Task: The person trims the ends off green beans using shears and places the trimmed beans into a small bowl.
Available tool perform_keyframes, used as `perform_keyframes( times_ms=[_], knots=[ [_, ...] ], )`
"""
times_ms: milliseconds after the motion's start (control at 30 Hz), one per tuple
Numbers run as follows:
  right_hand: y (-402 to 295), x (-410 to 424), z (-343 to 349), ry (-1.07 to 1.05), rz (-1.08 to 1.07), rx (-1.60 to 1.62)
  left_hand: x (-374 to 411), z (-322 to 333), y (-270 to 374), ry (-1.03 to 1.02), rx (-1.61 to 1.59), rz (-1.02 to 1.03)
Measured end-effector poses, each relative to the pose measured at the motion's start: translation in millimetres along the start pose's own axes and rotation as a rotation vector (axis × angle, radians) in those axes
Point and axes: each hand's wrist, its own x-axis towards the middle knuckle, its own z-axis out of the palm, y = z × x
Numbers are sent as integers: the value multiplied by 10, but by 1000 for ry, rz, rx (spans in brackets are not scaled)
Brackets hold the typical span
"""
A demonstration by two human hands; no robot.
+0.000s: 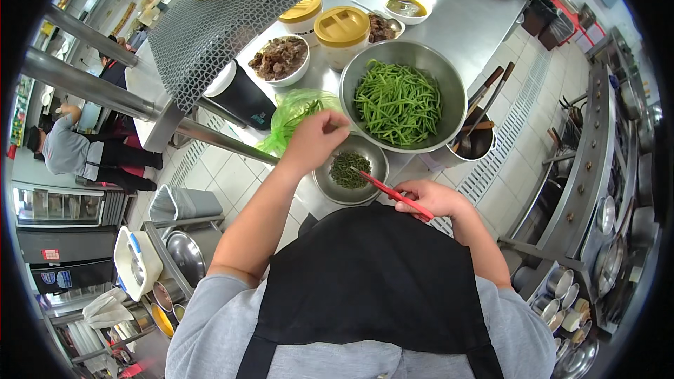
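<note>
My right hand point(429, 201) holds red-handled scissors point(392, 192), their blades over a small steel bowl point(323, 185) of short dark-green trimmings point(350, 170). My left hand point(321, 134) hovers between that bowl and a green plastic bag point(281, 116) with green beans in it; its fingers are curled together, and whether something small is between them cannot be told. Beyond the small bowl, a large steel bowl point(457, 108) holds a heap of cut green beans point(398, 102).
Two tubs with yellow lids point(343, 26), a white bowl of brown food point(279, 59) and a bowl of yellowish liquid point(406, 8) stand farther back. A pot with utensils point(474, 139) is at the right. A mesh-covered shelf point(210, 37) overhangs the left; a co-worker point(73, 150) is beyond.
</note>
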Motion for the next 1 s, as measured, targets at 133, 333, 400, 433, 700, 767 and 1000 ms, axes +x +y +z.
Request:
perform_keyframes(
  times_ms=[133,333,400,433,700,767,1000],
  knots=[
    [40,-14,-18,11,13,2,265,44,232,193,-306,276],
    [101,-47,-4,17,17,27,383,-500,-236,322,304,176],
    [130,-16,13,14,0,26,476,-634,-565,281,345,34],
    [132,2,12,15,-10,24,492,-623,-669,243,368,-16],
    [19,44,-31,-22,35,16,572,-326,-1303,317,671,-40],
    [5,50,-34,-25,40,14,602,-226,-1392,356,819,31],
    [32,36,-55,-14,33,13,587,-105,-1112,135,661,-142]
  ],
)
